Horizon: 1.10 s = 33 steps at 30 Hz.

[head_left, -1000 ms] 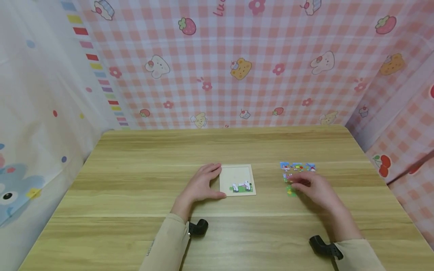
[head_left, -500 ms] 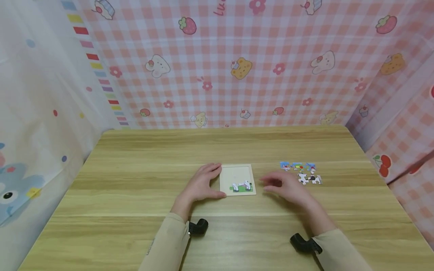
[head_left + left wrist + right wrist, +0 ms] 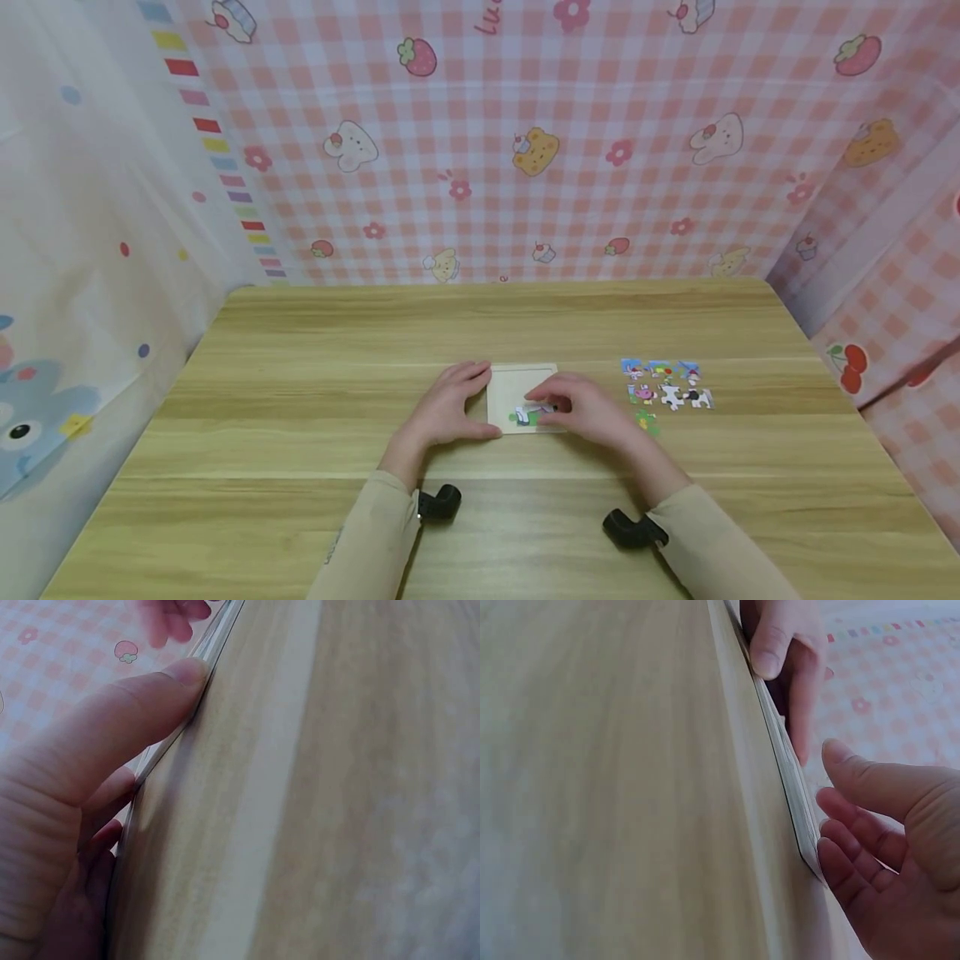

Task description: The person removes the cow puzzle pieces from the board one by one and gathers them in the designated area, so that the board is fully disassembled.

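A square wooden puzzle tray (image 3: 506, 385) lies flat on the table, two fitted puzzle pieces (image 3: 522, 415) with green grass and white legs along its lower right. My left hand (image 3: 450, 407) grips the tray's left side, fingers at the far corner and thumb at the near edge; the left wrist view shows the thumb against the tray's edge (image 3: 217, 645). My right hand (image 3: 583, 408) hovers over the tray's right part, fingertips close over the pieces and partly hiding them. In the right wrist view, the right thumb and fingers (image 3: 855, 776) stand apart with nothing visible between them.
Several loose puzzle pieces lie right of the tray: a blue-topped row (image 3: 663, 368), a pink-faced piece (image 3: 642, 394), a white one (image 3: 671, 397), a black-and-white one (image 3: 701, 399) and a green one (image 3: 647, 422). A checked curtain (image 3: 480, 200) hangs behind the wooden table (image 3: 337, 333).
My right hand has moved left from the loose pieces to over the tray, uncovering the pink-faced and green pieces. My left hand and the tray have stayed in place.
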{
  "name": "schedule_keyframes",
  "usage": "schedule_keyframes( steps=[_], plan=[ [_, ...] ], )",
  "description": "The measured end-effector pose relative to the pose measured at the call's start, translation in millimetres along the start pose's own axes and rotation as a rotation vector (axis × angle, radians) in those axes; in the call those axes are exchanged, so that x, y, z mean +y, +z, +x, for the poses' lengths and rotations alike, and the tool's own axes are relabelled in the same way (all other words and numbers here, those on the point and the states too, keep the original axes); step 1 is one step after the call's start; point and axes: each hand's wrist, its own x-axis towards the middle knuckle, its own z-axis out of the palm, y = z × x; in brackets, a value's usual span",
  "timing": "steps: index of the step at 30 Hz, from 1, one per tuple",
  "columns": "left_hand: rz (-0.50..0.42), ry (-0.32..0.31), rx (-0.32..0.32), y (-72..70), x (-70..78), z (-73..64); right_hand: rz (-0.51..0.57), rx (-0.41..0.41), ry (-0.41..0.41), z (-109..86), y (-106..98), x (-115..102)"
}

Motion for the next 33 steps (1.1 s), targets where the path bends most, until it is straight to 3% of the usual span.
schedule_keyframes(
  steps=[11,33],
  plan=[
    [-0.002,0.001,0.002,1.9,-2.1,1.2,0.034,-0.033,0.008,7.0,8.5,-4.2],
    [0.003,0.010,0.007,2.7,-3.5,0.8,-0.078,-0.007,0.077,8.8,17.7,-6.8]
  ],
)
